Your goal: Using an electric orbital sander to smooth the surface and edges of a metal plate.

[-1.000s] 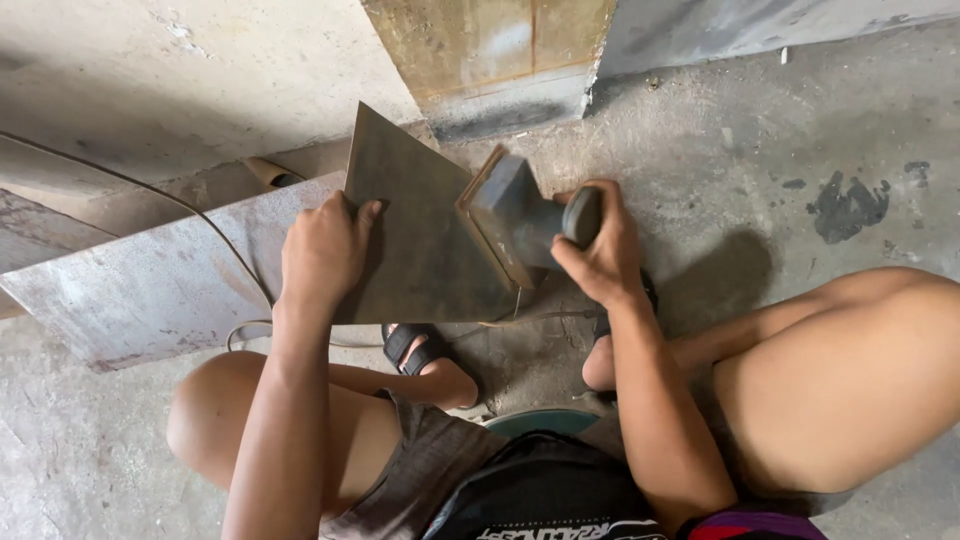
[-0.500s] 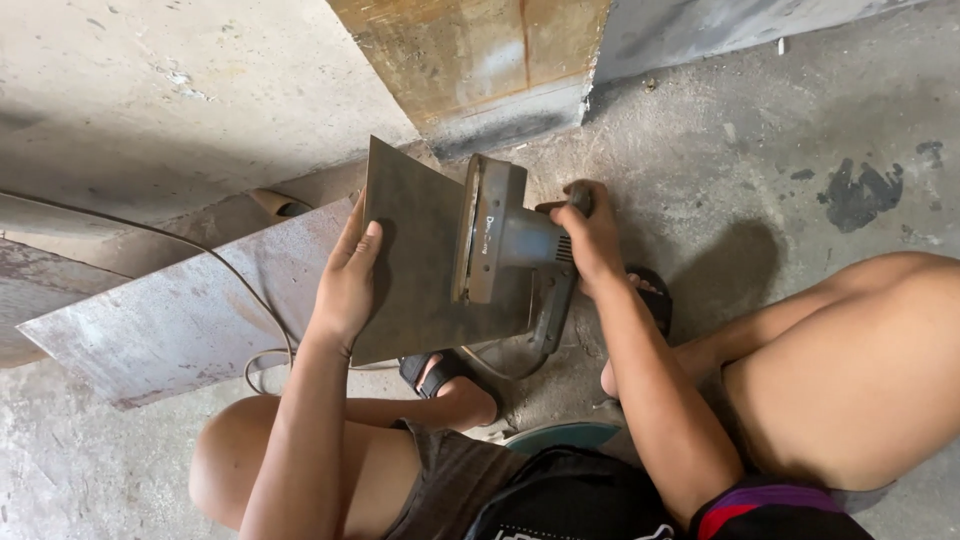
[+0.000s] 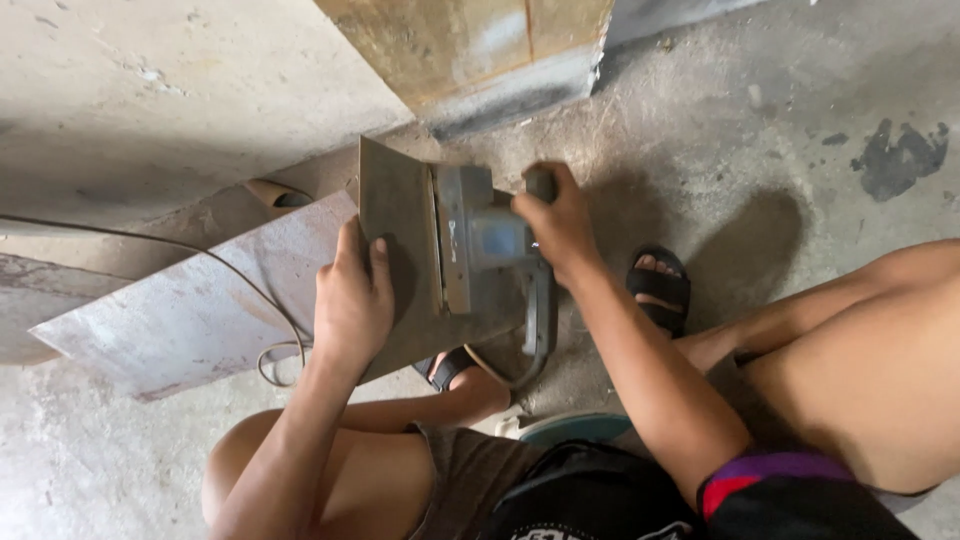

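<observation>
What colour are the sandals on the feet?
Black sandals, best seen in the head view beside the right hand.
</observation>
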